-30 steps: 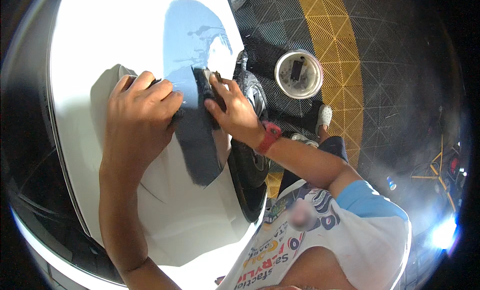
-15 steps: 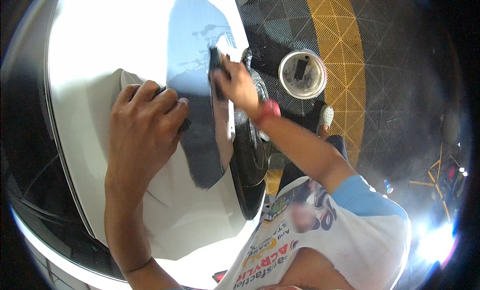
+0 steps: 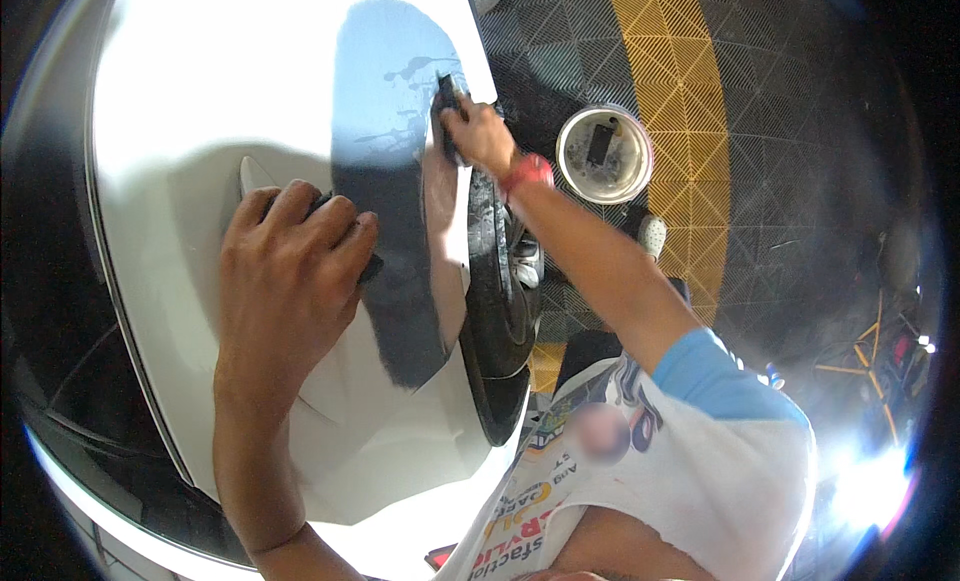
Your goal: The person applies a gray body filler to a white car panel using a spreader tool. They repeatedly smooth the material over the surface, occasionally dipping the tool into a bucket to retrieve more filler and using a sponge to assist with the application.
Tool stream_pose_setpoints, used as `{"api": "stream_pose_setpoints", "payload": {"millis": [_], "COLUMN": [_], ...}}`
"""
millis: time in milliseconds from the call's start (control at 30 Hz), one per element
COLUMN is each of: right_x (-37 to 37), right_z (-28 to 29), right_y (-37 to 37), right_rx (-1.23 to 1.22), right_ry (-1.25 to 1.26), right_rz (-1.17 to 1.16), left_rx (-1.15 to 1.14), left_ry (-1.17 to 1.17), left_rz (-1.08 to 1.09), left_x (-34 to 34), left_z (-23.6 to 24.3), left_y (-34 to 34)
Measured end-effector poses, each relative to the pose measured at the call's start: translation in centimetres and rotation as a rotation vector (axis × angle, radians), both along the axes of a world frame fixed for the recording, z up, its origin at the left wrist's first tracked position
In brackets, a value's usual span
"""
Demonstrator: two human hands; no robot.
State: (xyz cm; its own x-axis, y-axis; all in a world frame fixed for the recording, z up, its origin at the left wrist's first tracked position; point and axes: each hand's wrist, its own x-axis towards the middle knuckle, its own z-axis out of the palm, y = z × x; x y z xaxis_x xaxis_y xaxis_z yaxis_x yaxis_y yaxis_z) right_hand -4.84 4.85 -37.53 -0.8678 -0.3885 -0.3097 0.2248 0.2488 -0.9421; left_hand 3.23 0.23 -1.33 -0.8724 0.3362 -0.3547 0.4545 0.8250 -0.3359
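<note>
A white car panel (image 3: 200,311) fills the left and middle, with a long dark grey patch (image 3: 385,231) along it. Droplets and streaks of liquid show on the patch's far part. My right hand (image 3: 482,139) presses a dark block (image 3: 447,96) flat against the patch's right border, near the wheel arch. My left hand (image 3: 290,256) is curled round a dark object (image 3: 372,269) at the patch's left border. Only the ends of that object show past my fingers, so its kind is unclear.
A round bucket (image 3: 565,171) with cloudy liquid and a dark rectangular piece in it stands on the gridded floor, right of the car. The tyre (image 3: 485,321) sits beside the panel's right edge. A yellow strip (image 3: 680,101) crosses the dark floor. Bright light glares lower right.
My right hand has shifted a little to the right with the dark block, closer to the panel's edge. My left hand has barely moved.
</note>
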Motion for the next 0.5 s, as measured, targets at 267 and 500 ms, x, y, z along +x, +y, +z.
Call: {"api": "stream_pose_setpoints", "payload": {"millis": [267, 500], "right_x": [7.1, -2.9], "right_z": [4.6, -0.7], "right_y": [1.8, -0.6], "right_rx": [-0.189, 0.024], "right_ry": [0.301, -0.124], "right_rz": [-0.146, 0.034], "left_rx": [-0.040, 0.003], "left_ry": [-0.044, -0.006], "left_rz": [0.058, -0.012], "left_x": [1.0, 0.0], "left_z": [-0.3, -0.7], "left_y": [-0.2, -0.3]}}
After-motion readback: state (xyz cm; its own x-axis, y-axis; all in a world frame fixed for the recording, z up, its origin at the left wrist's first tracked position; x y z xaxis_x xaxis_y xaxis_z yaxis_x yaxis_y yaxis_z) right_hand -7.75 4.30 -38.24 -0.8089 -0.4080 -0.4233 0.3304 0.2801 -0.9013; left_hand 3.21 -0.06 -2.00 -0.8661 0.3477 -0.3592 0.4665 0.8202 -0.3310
